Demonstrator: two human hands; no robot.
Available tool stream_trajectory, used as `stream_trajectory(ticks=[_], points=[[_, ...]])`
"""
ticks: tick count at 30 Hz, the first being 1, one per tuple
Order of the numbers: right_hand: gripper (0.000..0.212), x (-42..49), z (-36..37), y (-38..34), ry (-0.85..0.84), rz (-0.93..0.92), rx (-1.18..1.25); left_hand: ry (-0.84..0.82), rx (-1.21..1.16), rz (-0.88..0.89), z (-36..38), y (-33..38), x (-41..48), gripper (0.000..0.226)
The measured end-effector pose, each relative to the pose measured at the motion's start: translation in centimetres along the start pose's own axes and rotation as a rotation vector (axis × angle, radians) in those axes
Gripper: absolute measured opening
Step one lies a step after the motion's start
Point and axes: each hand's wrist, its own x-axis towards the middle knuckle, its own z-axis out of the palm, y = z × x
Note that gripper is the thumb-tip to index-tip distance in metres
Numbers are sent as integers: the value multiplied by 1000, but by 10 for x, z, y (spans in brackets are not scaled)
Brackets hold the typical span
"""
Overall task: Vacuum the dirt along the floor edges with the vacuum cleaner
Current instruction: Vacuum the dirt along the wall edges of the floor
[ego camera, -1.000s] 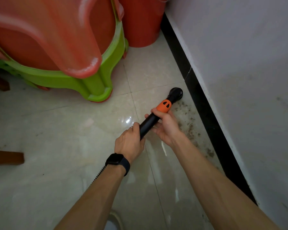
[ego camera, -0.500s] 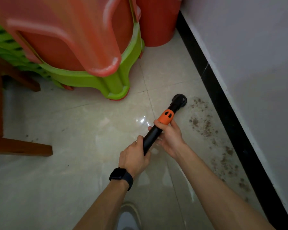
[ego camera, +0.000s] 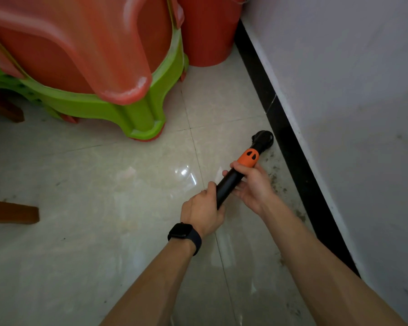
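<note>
vacuum cleaner wand (ego camera: 229,184), clasped by left hand (ego camera: 203,212) and right hand (ego camera: 252,182), has its brush head (ego camera: 263,137) at the black skirting (ego camera: 292,147), so hold it flat and draw slowly over the dirt (ego camera: 276,177).

Glossy pale tiles cover the floor (ego camera: 92,243), crossed by thin grout lines. A bright patch of reflected light (ego camera: 185,174) lies just left of the right hand (ego camera: 253,184). To that hand's right, a black skirting board (ego camera: 292,149) runs along the foot of a plain whitish wall (ego camera: 339,90) marked with faint scuffs. Ahead and to the left of the left hand (ego camera: 201,212), an orange-red plastic stool (ego camera: 80,43) sits nested on a lime-green stool (ego camera: 137,111). Beyond them a red round container (ego camera: 205,31) stands near the skirting board. Well left of the left hand, a brown wooden bar (ego camera: 10,215) sits at floor level. The room is dim.
</note>
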Motion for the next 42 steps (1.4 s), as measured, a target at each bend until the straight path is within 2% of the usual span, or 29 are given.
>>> stream_trajectory(ticks=[3, 11, 17, 20, 25, 29, 32, 34, 39, 42], points=[[27, -2, -7, -1, 28, -9, -4, -16, -19, 10, 5, 5, 1, 32], [41, -7, -12, 8, 95, -2, -21, -71, -155, -14, 22, 4, -7, 31], [50, -10, -10, 9, -33, 58, 116, -23, -64, 14, 12, -6, -9, 34], [44, -14, 3, 15, -75, 80, 91, 7, -78, -27, 10, -16, -19, 34], [55, -32, 30, 49, -107, 118, 50, -6, -121, -97, 8, -51, -52, 30], [51, -56, 42, 84, -129, 141, 38, -27, -96, -140, 5, -81, -83, 27], [59, -67, 44, 101, -126, 156, 34, -45, -109, -170, 8, -90, -101, 27], [62, -69, 43, 102, -126, 155, 35, -45, -112, -172, 10, -90, -104, 27], [49, -54, 33, 81, -109, 133, 16, -18, -100, -131, 15, -76, -82, 28], [52, -44, 24, 69, -98, 122, 5, -10, -121, -127, 23, -65, -67, 28]])
